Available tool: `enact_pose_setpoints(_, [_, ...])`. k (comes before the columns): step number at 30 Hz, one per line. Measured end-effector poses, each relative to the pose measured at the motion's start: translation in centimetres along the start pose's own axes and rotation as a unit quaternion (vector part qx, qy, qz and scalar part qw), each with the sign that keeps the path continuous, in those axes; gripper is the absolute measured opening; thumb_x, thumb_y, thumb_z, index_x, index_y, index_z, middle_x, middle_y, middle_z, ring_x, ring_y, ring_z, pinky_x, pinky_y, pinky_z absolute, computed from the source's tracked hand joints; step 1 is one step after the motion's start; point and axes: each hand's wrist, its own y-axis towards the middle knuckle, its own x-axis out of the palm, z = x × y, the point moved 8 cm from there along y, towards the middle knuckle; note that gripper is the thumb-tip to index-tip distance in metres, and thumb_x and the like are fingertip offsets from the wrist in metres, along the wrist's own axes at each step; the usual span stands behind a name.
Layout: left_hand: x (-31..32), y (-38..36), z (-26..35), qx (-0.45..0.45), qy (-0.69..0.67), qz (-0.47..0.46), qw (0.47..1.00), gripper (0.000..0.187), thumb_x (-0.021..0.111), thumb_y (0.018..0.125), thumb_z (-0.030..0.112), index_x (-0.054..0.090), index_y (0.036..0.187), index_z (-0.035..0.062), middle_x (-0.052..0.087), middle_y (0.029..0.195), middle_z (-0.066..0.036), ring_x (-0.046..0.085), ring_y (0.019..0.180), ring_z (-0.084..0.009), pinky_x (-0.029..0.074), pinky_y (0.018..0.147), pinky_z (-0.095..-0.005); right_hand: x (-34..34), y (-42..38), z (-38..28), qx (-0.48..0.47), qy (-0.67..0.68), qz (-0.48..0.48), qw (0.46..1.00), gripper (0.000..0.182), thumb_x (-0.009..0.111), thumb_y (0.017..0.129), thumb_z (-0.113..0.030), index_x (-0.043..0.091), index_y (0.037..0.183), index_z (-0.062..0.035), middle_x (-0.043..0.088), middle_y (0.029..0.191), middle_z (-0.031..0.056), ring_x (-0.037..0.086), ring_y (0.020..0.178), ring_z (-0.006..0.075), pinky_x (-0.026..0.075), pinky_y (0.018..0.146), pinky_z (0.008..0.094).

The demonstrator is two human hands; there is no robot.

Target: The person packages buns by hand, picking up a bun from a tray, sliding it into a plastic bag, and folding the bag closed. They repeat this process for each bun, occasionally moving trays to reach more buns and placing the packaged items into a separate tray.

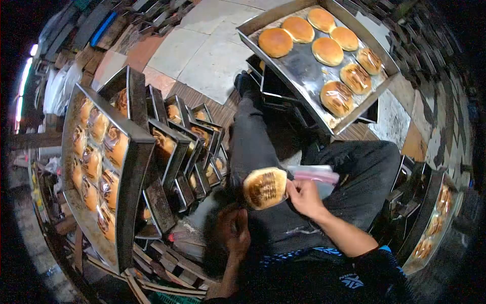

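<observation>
Pinched by its edge in my right hand (306,198) is a round bun (265,188), its face toward me marked with a dark brown pattern. The bun is held above my lap. Just behind the right hand, flat clear plastic bags (316,176) with a pinkish edge rest on my thigh. My left hand (235,230) is in shadow, low and left of the bun, with its fingers loosely bent and a gap between them and the thumb. No object shows in it.
Ahead stands a metal tray (309,55) with plain and wrapped buns, on stacked dark trays. To my left, a tilted tray (126,167) of wrapped buns leans against more bun trays. Another tray (430,223) with wrapped buns is at the right. Wooden slats (172,268) lie at lower left.
</observation>
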Motion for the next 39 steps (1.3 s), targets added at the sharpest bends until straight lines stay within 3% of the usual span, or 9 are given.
enact_pose_setpoints(6, [-2.2,6.7,0.6,-0.265,-0.21,-0.003,0.941,0.011,0.07,0.088,0.01,0.067,0.088,-0.0004,0.064,0.067,-0.004,0.056,0.055,-0.0078,0.042,0.051,-0.0208,-4.5,1.4,-14.4,-0.334,-0.037,-0.034,0.941,0.027,0.076,0.075,-0.011,0.071,0.102,-0.0096,0.07,0.094,0.0139,0.067,0.083,0.0289,0.049,0.072,0.0346])
enact_pose_setpoints(7, [-1.4,8.5,0.3,-0.116,-0.297,0.032,0.947,0.012,0.069,0.088,0.011,0.068,0.091,-0.0009,0.063,0.066,-0.003,0.052,0.052,-0.0062,0.04,0.05,-0.0189,-2.9,1.2,-16.7,-0.384,-0.062,-0.064,0.919,0.044,0.077,0.072,-0.009,0.068,0.115,-0.0115,0.07,0.104,0.0146,0.068,0.093,0.0295,0.051,0.078,0.0353])
enact_pose_setpoints(13, [2.1,11.9,-2.4,-0.324,-0.367,-0.035,0.871,0.031,0.059,0.094,0.03,0.066,0.097,0.0005,0.045,0.067,0.009,0.035,0.056,-0.0019,0.025,0.052,-0.0193,-2.3,7.9,-14.6,-0.187,0.007,-0.246,0.951,0.055,0.075,0.079,-0.029,0.058,0.121,0.0015,0.066,0.113,0.0195,0.066,0.103,0.031,0.048,0.093,0.0358])
enact_pose_setpoints(18, [5.6,11.3,-2.3,-0.111,-0.27,-0.02,0.956,0.038,0.056,0.095,0.039,0.063,0.089,0.0023,0.056,0.074,-0.004,0.052,0.064,-0.0138,0.043,0.059,-0.0304,-12.0,17.3,-6.5,0.004,0.215,0.015,0.977,0.045,0.072,0.086,-0.035,0.057,0.116,-0.006,0.066,0.089,0.0036,0.061,0.081,0.0119,0.05,0.067,0.0293])
enact_pose_setpoints(21, [10.1,9.7,4.7,-0.226,-0.39,-0.185,0.874,0.019,0.07,0.087,0.021,0.064,0.082,0.0038,0.06,0.081,-0.005,0.058,0.07,-0.0157,0.046,0.063,-0.0309,-18.0,20.0,-7.3,-0.065,-0.048,0.139,0.987,0.025,0.061,0.094,-0.027,0.068,0.1,-0.0036,0.066,0.077,0.0058,0.061,0.065,0.0151,0.05,0.059,0.0311])
enact_pose_setpoints(23, [13.1,9.2,9.1,-0.026,-0.284,-0.281,0.916,0.028,0.069,0.083,0.015,0.058,0.107,0.0042,0.061,0.091,-0.011,0.062,0.087,-0.0263,0.048,0.081,-0.0368,-21.0,17.3,-11.0,-0.257,-0.246,0.363,0.861,0.022,0.06,0.093,-0.022,0.07,0.09,-0.0024,0.068,0.074,0.0104,0.063,0.06,0.0228,0.051,0.06,0.0332])
enact_pose_setpoints(29, [18.6,2.0,9.3,0.185,-0.049,-0.442,0.876,0.027,0.066,0.082,0.015,0.06,0.105,0.0031,0.059,0.104,-0.016,0.058,0.102,-0.035,0.044,0.089,-0.0461,-11.0,4.4,-6.5,-0.29,-0.162,-0.066,0.941,0.011,0.071,0.078,-0.013,0.071,0.083,-0.0023,0.066,0.073,0.0123,0.064,0.069,0.0325,0.052,0.065,0.0394])
enact_pose_setpoints(32, [18.0,2.6,10.0,0.161,-0.148,-0.388,0.895,0.021,0.057,0.092,0.02,0.064,0.087,0.0013,0.065,0.077,-0.019,0.064,0.065,-0.0384,0.05,0.058,-0.0469,-9.9,0.5,-1.8,-0.167,-0.157,-0.102,0.968,0.025,0.072,0.08,-0.018,0.065,0.097,-0.0011,0.066,0.083,0.0157,0.064,0.081,0.0347,0.051,0.073,0.0418])
enact_pose_setpoints(39, [14.9,3.9,11.8,0.169,-0.2,-0.289,0.921,0.026,0.061,0.091,0.027,0.068,0.083,0.0035,0.065,0.076,-0.019,0.063,0.068,-0.0385,0.052,0.064,-0.0453,-11.2,-0.5,0.2,-0.195,-0.113,-0.063,0.972,0.022,0.067,0.085,-0.017,0.063,0.098,0.0002,0.065,0.097,0.02,0.063,0.09,0.038,0.051,0.08,0.0437])
